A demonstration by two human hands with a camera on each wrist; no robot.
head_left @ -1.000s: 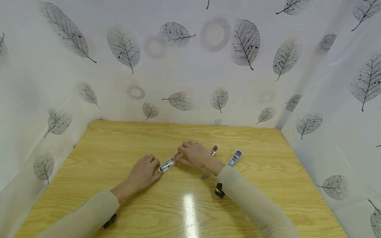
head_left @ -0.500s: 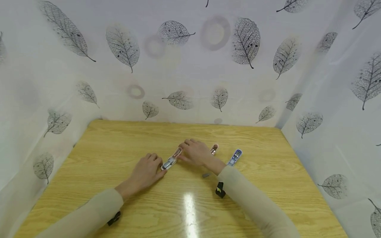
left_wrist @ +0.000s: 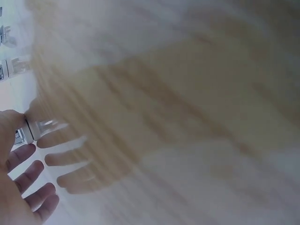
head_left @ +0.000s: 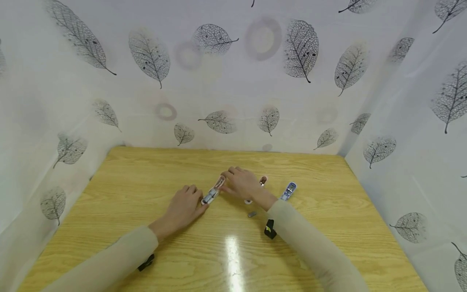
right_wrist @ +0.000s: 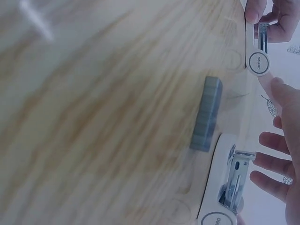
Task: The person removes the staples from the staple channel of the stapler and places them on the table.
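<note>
A small stapler (head_left: 213, 190) with its clear pinkish lid (right_wrist: 266, 84) swung open lies between both hands. My left hand (head_left: 183, 205) pinches its near end between thumb and fingers. The right hand (head_left: 242, 182) has its thumb and index finger at the lid's far end, the other fingers spread in the right wrist view. Under the right wrist, a second opened stapler (head_left: 263, 180) with a pink end is partly hidden; its metal magazine (right_wrist: 233, 183) shows up close. A grey stick of staples (head_left: 252, 214) lies on the table just nearer me.
A blue stapler (head_left: 288, 191), also opened out, lies right of the right wrist, its near end hidden by the sleeve. The glossy wooden table (head_left: 164, 263) ends at a leaf-patterned cloth (head_left: 233, 81) behind and at both sides.
My left hand has moved right and slightly away from me with the stapler, which now points more steeply away. The right hand has shifted slightly away, uncovering the second stapler's near end.
</note>
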